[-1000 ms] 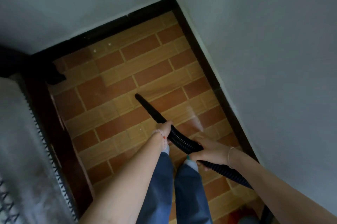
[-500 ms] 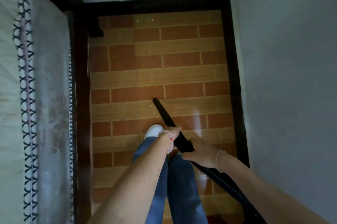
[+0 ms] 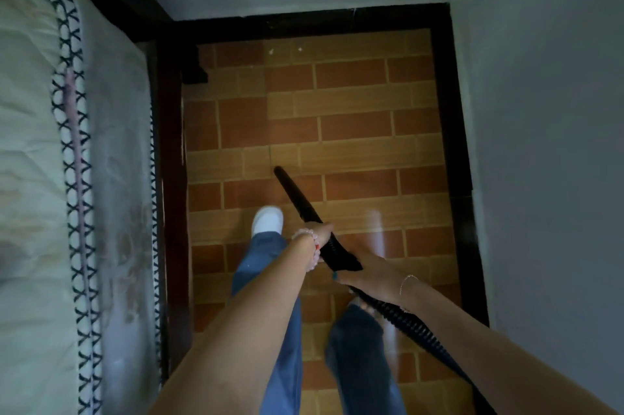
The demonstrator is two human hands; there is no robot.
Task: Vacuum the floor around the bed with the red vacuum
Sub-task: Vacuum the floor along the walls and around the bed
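Findings, largest item first.

The bed (image 3: 37,178) filled the left side of the frame. A second earlier only its lower edge showed, because you had turned from the corner to face straight down the strip.

The floor (image 3: 354,117) ran as a narrow tiled lane up the middle of the frame, between the bed and the wall (image 3: 540,144) on the right. It was closed at the top by the dark skirting (image 3: 304,21).

The hose (image 3: 408,320) trailed off toward the lower right. The body of the red vacuum was out of view.

The nozzle (image 3: 297,198) pointed up and left, its tip near the centre of the frame and close to the tiles. I could not tell whether it touched them. It had held much the same angle throughout.

Your white shoe (image 3: 268,220) had come forward just left of the nozzle, so you were advancing along the lane.

Your left hand (image 3: 320,235) gripped the nozzle at its rear end. Its fingers were wrapped under and mostly hidden. Your right hand (image 3: 368,274) held the hose just behind, with fingers curled round it and the thumb (image 3: 337,276) laid across.

Pale specks (image 3: 300,49) lay on the tiles at the top of the lane.

Assessment: the stretch ahead, up to the skirting, appeared not yet covered.
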